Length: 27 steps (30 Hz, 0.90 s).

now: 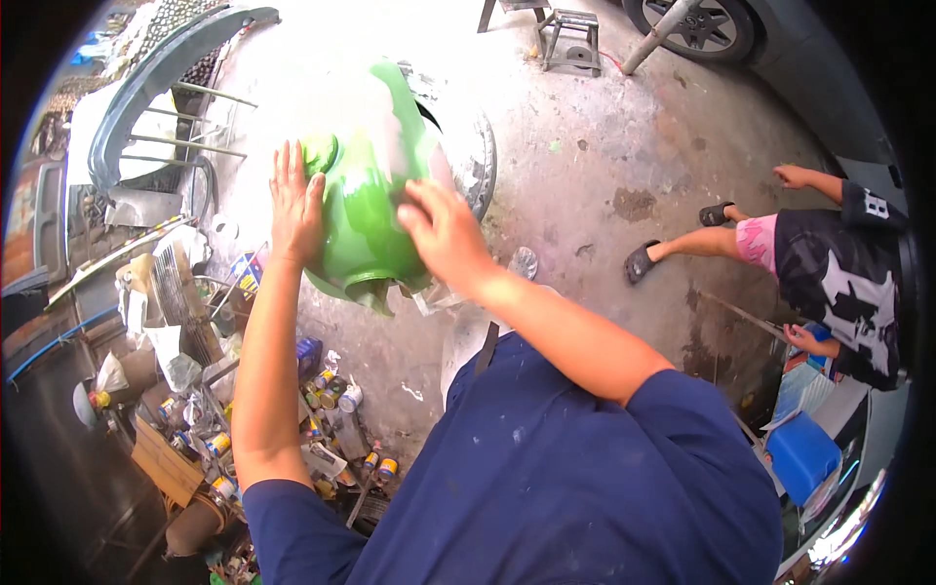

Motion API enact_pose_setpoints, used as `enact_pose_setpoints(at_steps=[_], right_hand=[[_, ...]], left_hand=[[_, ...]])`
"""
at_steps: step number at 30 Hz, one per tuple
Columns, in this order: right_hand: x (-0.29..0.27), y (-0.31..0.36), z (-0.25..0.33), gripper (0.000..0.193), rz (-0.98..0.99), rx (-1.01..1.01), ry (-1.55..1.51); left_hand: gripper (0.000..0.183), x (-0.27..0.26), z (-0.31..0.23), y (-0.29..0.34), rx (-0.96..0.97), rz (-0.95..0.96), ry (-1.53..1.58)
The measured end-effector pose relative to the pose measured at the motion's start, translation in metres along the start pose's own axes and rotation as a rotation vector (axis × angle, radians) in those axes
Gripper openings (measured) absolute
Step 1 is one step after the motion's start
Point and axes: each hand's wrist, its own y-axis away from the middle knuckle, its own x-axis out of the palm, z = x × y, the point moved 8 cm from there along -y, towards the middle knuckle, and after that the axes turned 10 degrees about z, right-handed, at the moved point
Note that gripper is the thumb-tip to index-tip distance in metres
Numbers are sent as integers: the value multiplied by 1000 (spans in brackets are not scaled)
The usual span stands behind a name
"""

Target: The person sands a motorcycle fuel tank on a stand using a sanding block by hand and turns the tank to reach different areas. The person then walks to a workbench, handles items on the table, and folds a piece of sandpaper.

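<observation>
In front of me is a glossy green curved shell (363, 229), which looks like a painted vehicle body part. Pale grey and whitish patches run over its top and right side, and its far end washes out in glare. Along its left side my left hand (295, 213) lies flat, fingers stretched out and pointing away from me. My right hand (446, 232) is on the shell's right side with its fingers curled in. A small dark thing shows at those fingertips, against the surface; its kind is unclear.
Paint cans (331, 393) and scrap clutter the floor at lower left. A grey curved bumper (122, 107) rests on a rack at far left. A small stool (570, 44) and a car wheel (707, 29) are at the back. Another person (829, 273) stands at right, near a blue container (803, 458).
</observation>
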Motion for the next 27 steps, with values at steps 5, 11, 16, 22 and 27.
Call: enact_pose_setpoints(at_steps=[5, 11, 16, 22, 27], right_hand=[[6, 17, 18, 40, 19, -14, 36], [2, -8, 0, 43, 1, 61, -2], [2, 18, 12, 41, 33, -57, 55], [-1, 25, 8, 40, 34, -62, 92], [-2, -22, 1, 42, 57, -30, 56]], left_hand=[[67, 1, 8, 5, 20, -2, 8], [67, -2, 8, 1, 32, -9, 33], [65, 0, 7, 4, 12, 11, 6], [60, -1, 4, 2, 2, 19, 10], [56, -6, 3, 3, -16, -5, 54]])
